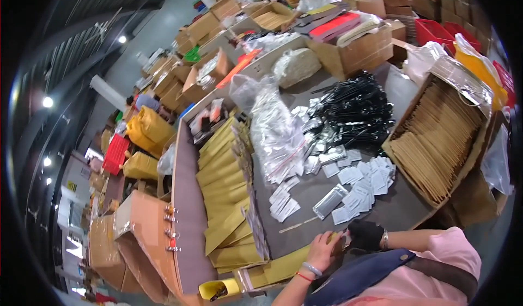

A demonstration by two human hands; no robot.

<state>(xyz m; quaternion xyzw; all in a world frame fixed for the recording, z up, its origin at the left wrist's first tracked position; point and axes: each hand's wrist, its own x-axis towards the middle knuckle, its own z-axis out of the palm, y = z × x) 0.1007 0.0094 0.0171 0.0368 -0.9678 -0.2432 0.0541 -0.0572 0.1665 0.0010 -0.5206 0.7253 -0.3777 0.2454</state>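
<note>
We see both hands close together at the near edge of the grey table (408, 201). Our left hand (320, 253) is bare, its fingers bent and closed over the upper end of a yellow-brown mailer (286, 265), which slants away from the hand toward the lower left along the table's edge. A pale band (312, 269) and a red cord (304, 276) circle that wrist. Our right hand (365, 236) wears a black glove, with a metal bracelet (385, 239) at the wrist; it sits just beside the left fingertips, its own fingers curled in toward the mailer's end, but the dark glove hides the grip and we cannot tell whether it grasps anything. Just beyond the hands we have a thin pale strip (298, 225) lying flat, and near it a silver packet (329, 201) and a loose spread of white packets (362, 186). A pile of mailers (223, 175) fills the left side of the table, next to a clear plastic bag (275, 129). Farther off lies a heap of glossy black packages (359, 112), and to the right stands a row of brown card pieces (436, 142).
</note>
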